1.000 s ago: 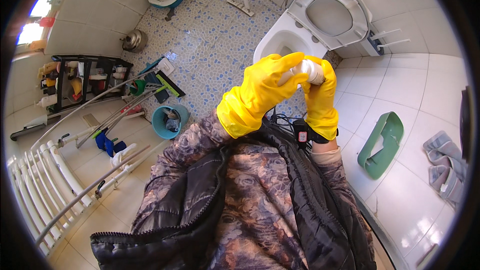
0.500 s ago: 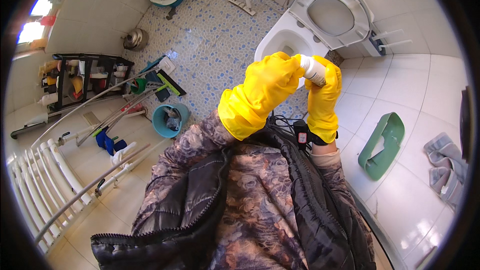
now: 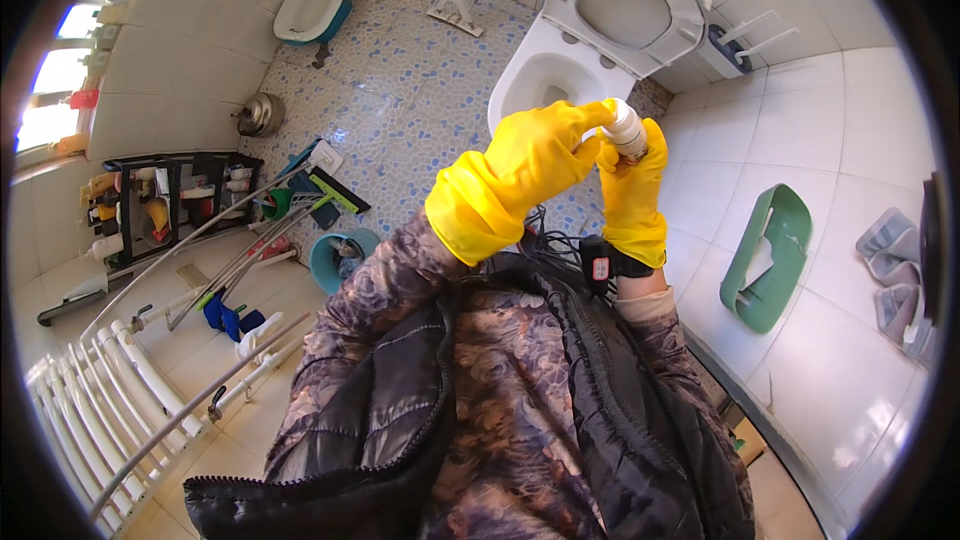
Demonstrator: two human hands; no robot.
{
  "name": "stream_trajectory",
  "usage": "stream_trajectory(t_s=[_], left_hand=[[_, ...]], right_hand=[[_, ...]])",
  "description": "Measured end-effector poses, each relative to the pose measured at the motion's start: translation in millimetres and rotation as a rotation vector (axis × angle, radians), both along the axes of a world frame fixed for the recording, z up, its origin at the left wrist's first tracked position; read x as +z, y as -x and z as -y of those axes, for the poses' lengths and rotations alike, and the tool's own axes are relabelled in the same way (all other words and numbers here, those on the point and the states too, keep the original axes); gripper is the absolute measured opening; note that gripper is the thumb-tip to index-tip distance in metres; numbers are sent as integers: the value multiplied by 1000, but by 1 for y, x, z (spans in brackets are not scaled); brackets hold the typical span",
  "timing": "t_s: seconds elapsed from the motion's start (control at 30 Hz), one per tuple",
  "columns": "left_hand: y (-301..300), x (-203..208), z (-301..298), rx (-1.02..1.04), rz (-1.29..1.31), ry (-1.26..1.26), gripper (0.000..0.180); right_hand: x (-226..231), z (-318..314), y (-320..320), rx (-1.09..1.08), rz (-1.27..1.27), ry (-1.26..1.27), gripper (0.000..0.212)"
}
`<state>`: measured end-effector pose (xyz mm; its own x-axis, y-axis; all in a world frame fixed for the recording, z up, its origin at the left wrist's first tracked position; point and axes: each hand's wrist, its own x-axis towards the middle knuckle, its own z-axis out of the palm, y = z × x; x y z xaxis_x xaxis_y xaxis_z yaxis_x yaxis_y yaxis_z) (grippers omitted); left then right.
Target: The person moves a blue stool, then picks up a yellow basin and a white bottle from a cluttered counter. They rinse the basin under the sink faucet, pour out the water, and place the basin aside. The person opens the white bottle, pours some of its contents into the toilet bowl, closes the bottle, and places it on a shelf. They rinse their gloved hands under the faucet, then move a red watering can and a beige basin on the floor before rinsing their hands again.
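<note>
Both hands wear yellow rubber gloves and meet in front of my chest, with the toilet just beyond. A small white plastic bottle point(image 3: 627, 130) stands tilted between them, its white top pointing up and away. My right hand point(image 3: 635, 180) is wrapped round the lower part of the bottle. My left hand point(image 3: 535, 160) reaches in from the left, its closed fingers against the side and top of the bottle. Glove fingers hide part of the bottle. Beyond the hands is the white toilet point(image 3: 507, 90), its lid and seat raised.
A green plastic tray point(image 3: 738, 285) and grey slippers point(image 3: 890, 240) lie at the right by the white tiles. At left are a blue bucket point(image 3: 322, 265), a squeegee point(image 3: 340, 190), a black rack point(image 3: 122, 205) and a white radiator point(image 3: 75, 410). A basin point(image 3: 308, 2) lies far left.
The bottle has tilted more upright and away in my right hand. My left fingers have shifted along its top. The view has swung slightly, so the toilet sits higher and farther left.
</note>
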<state>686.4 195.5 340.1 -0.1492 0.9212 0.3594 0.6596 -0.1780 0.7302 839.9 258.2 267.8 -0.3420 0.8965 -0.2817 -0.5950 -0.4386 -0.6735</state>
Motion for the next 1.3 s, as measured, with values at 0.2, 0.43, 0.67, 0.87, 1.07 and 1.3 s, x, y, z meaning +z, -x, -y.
stream_trajectory(t_s=[0.2,0.43,0.67,0.87,1.07,1.3], left_hand=[[-11,4,5,-141,167,115,36],[-13,4,11,-79,717,223,27],[-11,12,10,-116,943,425,24],[-13,20,14,-151,962,526,25],[-15,23,19,-98,609,444,28],[-17,14,20,-110,752,531,26]], right_hand=[[-11,0,-24,130,-63,27,40],[-2,0,-30,218,-336,140,42],[9,11,-27,144,87,-253,31],[8,14,-26,170,77,-188,35],[4,13,-27,224,10,-8,33],[-7,17,-24,299,-3,96,33]])
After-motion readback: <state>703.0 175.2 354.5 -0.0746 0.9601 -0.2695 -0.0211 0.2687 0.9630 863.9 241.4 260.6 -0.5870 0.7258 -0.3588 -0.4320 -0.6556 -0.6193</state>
